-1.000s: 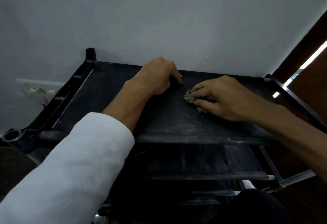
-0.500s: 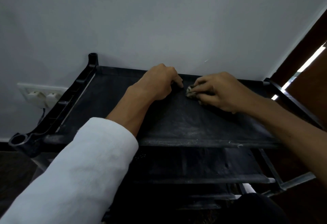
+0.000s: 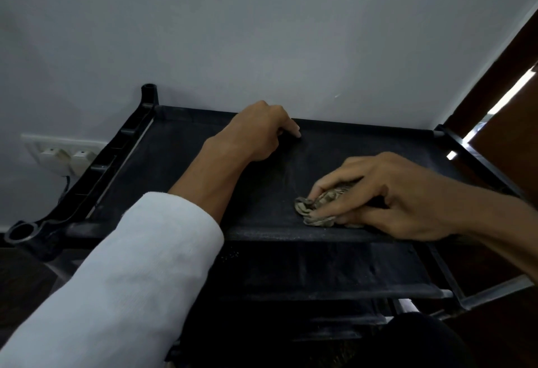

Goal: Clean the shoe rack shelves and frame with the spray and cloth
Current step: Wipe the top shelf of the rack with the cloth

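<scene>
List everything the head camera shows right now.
shoe rack: one, black, against the wall
top shelf: one, black, dusty, under both hands
lower shelves: at least two, black, below the top shelf
cloth: one, grey-brown, crumpled, on the top shelf near its front edge
wall socket: one, white, with two plugs, left of the rack
wall: one, pale grey, behind the rack
wood panel: one, brown, at right
sleeve: one, white, left forearm
left hand: fingers curled, resting on the top shelf near its back edge
right hand: grips the cloth against the top shelf
</scene>
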`<state>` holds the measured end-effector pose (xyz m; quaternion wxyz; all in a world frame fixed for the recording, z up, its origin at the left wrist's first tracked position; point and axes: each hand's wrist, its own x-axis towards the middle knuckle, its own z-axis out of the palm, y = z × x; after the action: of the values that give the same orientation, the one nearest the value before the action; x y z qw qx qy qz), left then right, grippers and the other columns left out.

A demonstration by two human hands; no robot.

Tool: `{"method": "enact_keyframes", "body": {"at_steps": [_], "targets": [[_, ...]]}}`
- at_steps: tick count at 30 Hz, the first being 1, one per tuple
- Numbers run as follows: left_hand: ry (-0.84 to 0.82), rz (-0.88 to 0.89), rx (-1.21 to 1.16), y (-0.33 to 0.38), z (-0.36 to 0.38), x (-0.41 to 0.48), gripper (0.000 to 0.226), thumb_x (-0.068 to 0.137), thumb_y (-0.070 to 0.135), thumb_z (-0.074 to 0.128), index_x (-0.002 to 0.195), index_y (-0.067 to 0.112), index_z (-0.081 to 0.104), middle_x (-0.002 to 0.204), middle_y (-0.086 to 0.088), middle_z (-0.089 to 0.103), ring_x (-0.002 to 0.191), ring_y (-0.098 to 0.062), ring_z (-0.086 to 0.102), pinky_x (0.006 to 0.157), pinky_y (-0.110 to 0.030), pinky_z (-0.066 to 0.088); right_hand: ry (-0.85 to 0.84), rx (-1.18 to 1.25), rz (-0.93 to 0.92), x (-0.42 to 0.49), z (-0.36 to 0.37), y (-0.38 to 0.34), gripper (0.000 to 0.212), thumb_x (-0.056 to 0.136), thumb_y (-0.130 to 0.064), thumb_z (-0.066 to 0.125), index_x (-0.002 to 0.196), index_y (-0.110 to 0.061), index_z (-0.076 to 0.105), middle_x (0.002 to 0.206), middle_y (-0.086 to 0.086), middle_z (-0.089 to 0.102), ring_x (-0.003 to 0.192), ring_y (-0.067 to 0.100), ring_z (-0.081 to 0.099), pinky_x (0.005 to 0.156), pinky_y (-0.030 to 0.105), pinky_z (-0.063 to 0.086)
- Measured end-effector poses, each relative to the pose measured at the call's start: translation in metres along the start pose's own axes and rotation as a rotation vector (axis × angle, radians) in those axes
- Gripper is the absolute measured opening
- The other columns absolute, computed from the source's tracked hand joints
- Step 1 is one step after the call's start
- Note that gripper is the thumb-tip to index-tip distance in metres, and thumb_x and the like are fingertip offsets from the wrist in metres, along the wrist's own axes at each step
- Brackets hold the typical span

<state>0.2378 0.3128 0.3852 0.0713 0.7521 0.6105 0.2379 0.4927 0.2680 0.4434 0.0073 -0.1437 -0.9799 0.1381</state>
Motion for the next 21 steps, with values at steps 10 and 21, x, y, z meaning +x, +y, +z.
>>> {"method": "enact_keyframes", "body": {"at_steps": [10,21], "targets": [[-0.029,-0.003,0.049,0.005,-0.005,0.000,0.061,0.092,-0.005,0.045,0.130,0.040,0.063,0.127,-0.001,0.067,0.113,-0.025,0.061,0.098,-0.034,0.049,0.072,-0.242,0.024,0.054,-0.007,0.049,0.024,0.090,-0.029,0.070,0.113,-0.033,0.077,0.118,-0.002,0.066,0.090,0.012,0.067,0.078,0.027,0.052],[-0.026,-0.019,-0.084,0.004,-0.006,-0.003,0.069,0.089,-0.011,0.045,0.147,0.028,0.046,0.125,0.013,0.068,0.118,-0.013,0.060,0.105,-0.025,0.042,0.149,0.001,0.084,0.066,0.016,0.015,0.022,0.092,-0.019,0.071,0.111,-0.027,0.078,0.118,-0.009,0.069,0.096,-0.001,0.066,0.086,0.021,0.053]]}}
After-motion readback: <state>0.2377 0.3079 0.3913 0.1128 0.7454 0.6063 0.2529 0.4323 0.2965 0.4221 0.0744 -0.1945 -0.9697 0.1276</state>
